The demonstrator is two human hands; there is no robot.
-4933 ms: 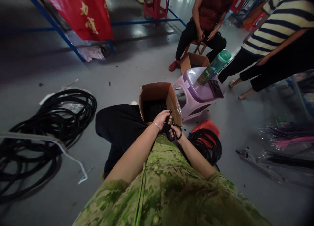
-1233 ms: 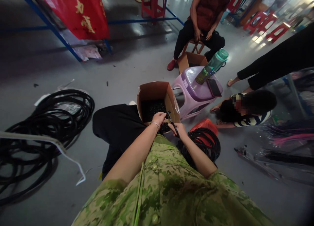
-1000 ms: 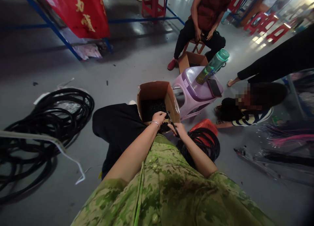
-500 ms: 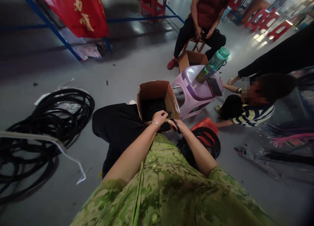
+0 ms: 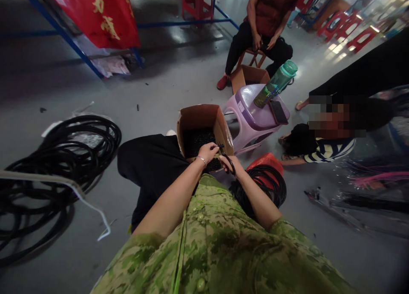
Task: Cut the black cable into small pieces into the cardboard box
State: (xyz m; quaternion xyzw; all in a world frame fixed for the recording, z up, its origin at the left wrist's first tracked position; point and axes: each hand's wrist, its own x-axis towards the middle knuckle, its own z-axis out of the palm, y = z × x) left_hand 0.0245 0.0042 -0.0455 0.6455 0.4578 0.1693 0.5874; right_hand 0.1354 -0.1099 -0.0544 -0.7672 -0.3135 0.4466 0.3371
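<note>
Over the near side of an open cardboard box (image 5: 225, 130), my two hands work close together. My left hand (image 5: 207, 152) is closed in a pinch on a small black piece (image 5: 220, 145) that juts from its fingertips. Black-handled scissors (image 5: 229, 164) are gripped in my right hand (image 5: 235, 162), their blade end beside the small piece. Whether the blades touch it is too small to tell. Many small black pieces (image 5: 200, 139) fill the bottom of the box.
A lilac stool (image 5: 244, 108) holds a green bottle (image 5: 277, 84) and a phone (image 5: 279, 112). Black coils (image 5: 268, 185) lie by a red bag (image 5: 268, 162); larger black tubing (image 5: 92, 142) lies left. One person (image 5: 271, 12) sits ahead, another (image 5: 332, 151) crouches at right.
The whole view has shifted slightly left. Both hands keep nearly the same pose, with the scissors and the small black piece still held. The crouching person's hand has moved away from the stool's edge.
</note>
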